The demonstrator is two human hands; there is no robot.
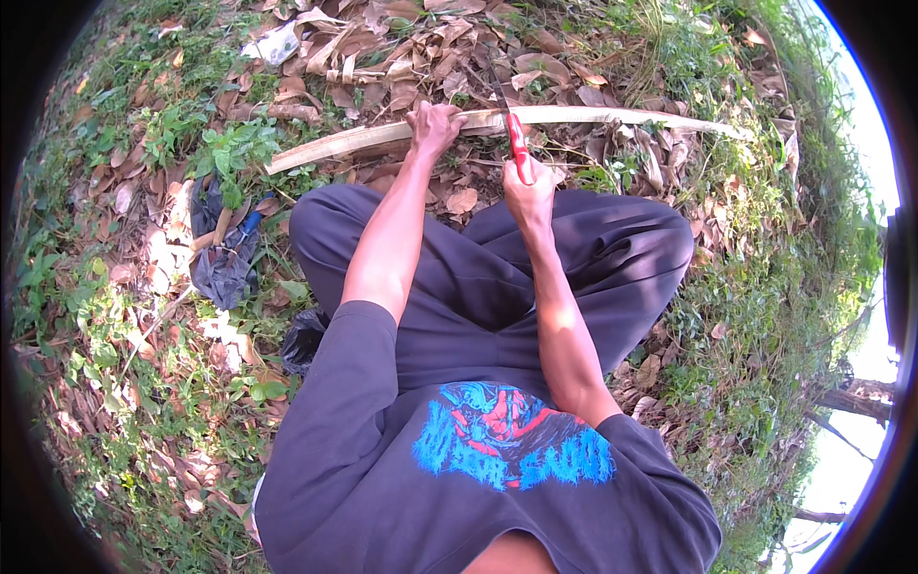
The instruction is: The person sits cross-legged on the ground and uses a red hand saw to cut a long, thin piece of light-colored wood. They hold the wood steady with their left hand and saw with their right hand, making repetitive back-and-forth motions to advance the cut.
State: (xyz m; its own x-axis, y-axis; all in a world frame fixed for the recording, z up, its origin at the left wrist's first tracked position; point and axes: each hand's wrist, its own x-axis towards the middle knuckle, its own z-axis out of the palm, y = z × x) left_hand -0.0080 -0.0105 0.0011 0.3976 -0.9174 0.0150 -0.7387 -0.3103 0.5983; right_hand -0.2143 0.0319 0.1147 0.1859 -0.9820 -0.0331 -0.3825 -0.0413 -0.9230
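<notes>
Pale stick (593, 117) gripped by left hand (435, 124), right hand (529, 191) — red-handled knife (517, 142), likely.

Knife blade (500, 100) too thin to make out, dark bundle (225, 258) in the grass — contents unclear, strip's (382, 139) middle hidden by left hand (435, 124)

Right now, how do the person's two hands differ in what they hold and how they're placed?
The left hand clamps down on the long pale strip of wood lying across the dry leaves; the right hand wraps the red-handled knife instead. The left hand reaches farther out, on the strip itself; the right sits nearer the knees, its blade pointing up across the strip. Both hands have a closed grip.
</notes>
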